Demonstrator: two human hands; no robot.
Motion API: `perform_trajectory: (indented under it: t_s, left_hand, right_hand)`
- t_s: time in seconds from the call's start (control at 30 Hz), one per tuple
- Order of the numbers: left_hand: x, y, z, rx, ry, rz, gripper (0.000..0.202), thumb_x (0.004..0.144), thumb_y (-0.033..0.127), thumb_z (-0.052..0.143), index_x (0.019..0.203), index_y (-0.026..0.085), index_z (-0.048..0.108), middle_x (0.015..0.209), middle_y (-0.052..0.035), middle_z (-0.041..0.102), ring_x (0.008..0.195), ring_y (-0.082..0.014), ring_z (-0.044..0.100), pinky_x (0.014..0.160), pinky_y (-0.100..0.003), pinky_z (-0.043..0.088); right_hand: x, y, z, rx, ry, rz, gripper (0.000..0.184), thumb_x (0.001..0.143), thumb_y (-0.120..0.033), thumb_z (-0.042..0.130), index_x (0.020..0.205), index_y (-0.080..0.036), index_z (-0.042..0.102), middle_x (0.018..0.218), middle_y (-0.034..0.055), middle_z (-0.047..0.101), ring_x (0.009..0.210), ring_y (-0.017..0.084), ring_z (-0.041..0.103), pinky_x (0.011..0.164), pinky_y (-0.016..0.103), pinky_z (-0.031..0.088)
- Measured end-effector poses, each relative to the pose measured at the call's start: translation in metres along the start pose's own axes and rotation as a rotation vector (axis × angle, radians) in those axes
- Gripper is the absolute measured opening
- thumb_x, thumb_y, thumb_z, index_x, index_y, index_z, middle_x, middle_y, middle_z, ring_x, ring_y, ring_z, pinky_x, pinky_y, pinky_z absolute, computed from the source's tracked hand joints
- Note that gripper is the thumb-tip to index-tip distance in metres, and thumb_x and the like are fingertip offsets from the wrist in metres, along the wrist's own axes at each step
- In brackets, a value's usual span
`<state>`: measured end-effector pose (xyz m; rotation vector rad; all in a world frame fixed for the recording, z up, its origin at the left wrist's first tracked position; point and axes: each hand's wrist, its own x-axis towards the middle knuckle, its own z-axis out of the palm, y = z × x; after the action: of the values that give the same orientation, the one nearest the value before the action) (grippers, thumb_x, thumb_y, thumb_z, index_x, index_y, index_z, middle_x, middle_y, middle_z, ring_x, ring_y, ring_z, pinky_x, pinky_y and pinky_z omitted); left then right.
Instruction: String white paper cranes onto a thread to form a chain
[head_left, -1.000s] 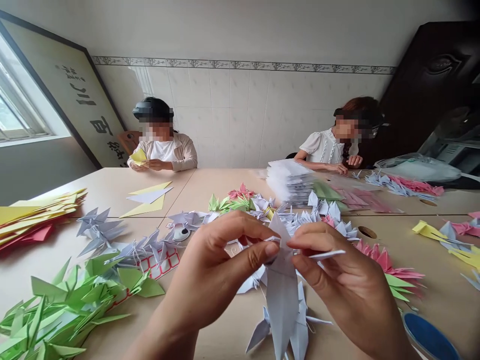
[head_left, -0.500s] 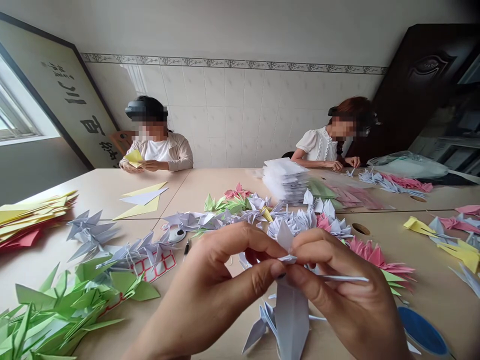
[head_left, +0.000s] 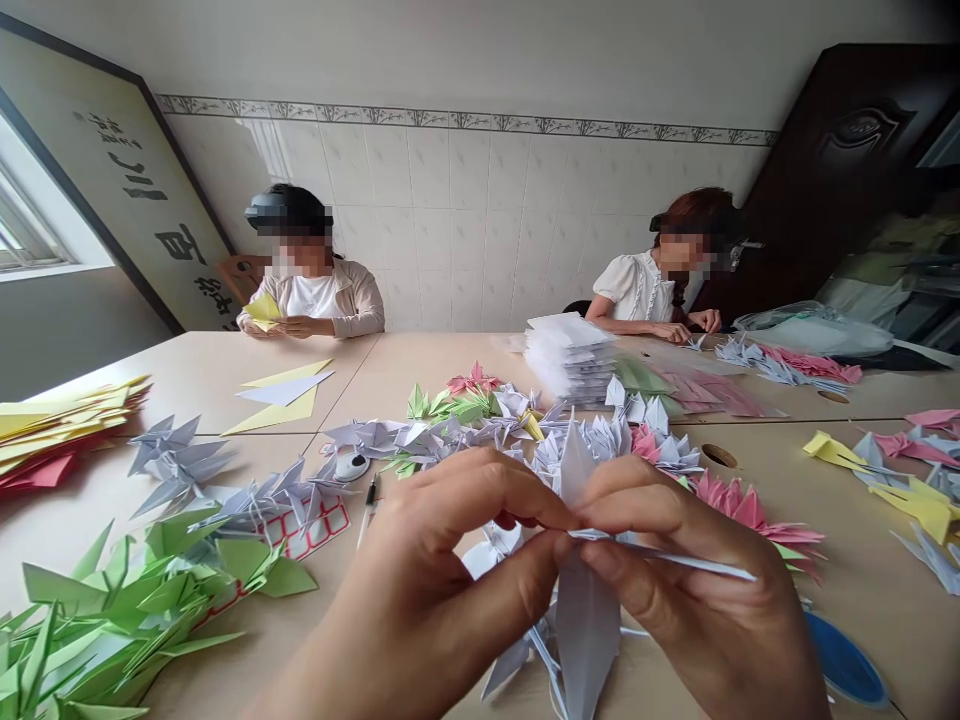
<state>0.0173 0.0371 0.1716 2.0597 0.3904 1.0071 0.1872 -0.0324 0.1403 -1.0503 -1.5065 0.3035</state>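
Your left hand and right hand are closed in a pinch on a pale lilac folded-paper crane, low in the centre of the frame. Its long body hangs below your fingers, above a beige table strewn with other paper cranes.

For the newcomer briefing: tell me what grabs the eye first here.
Front and centre, the left hand and right hand pinch a pale grey-blue origami crane. Paper cranes crowd the table, bright green ones at lower left, pink ones at right. Across it, one person and another sit by the tiled wall.
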Motion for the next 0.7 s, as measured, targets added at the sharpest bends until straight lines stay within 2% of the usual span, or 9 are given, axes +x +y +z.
perform_trajectory:
  t_s: [0.13,0.4,0.6,0.7]
  left_hand:
    - [0.0,-0.003,0.002,0.012,0.038,0.053,0.01,0.087,0.011,0.062,0.084,0.021,0.063,0.081,0.002,0.067,0.075,-0.011,0.063,0.067,-0.022,0.05]
    - [-0.001,-0.005,0.005,0.069,0.032,0.155,0.021,0.084,0.003,0.059,0.088,0.023,0.055,0.084,0.0026,0.064,0.078,-0.0104,0.062,0.069,-0.022,0.05]
    - [0.0,-0.005,0.012,0.328,0.144,0.377,0.026,0.079,0.001,0.059,0.092,0.023,0.056,0.082,-0.002,0.068,0.072,-0.0148,0.062,0.065,-0.028,0.051]
    - [0.0,-0.007,0.013,0.348,0.144,0.409,0.028,0.079,0.001,0.058,0.094,0.025,0.056,0.083,-0.0022,0.068,0.072,-0.0156,0.062,0.064,-0.028,0.051]
  right_hand:
    - [-0.003,0.0,0.001,0.03,0.014,0.016,0.009,0.089,-0.019,0.064,0.088,-0.028,0.064,0.082,-0.0016,0.058,0.077,0.013,0.058,0.069,0.022,0.05]
    - [-0.002,-0.003,0.003,0.145,-0.013,0.067,0.007,0.089,-0.021,0.064,0.086,-0.028,0.064,0.081,-0.0018,0.059,0.076,0.013,0.058,0.068,0.022,0.05]
    - [-0.003,-0.001,0.004,0.223,-0.02,0.11,0.005,0.09,-0.025,0.063,0.086,-0.027,0.065,0.076,-0.0021,0.059,0.073,0.014,0.061,0.062,0.023,0.049]
    - [-0.004,0.0,0.004,0.222,-0.004,0.102,0.006,0.09,-0.024,0.063,0.086,-0.027,0.065,0.077,-0.0025,0.059,0.074,0.014,0.061,0.065,0.024,0.05]
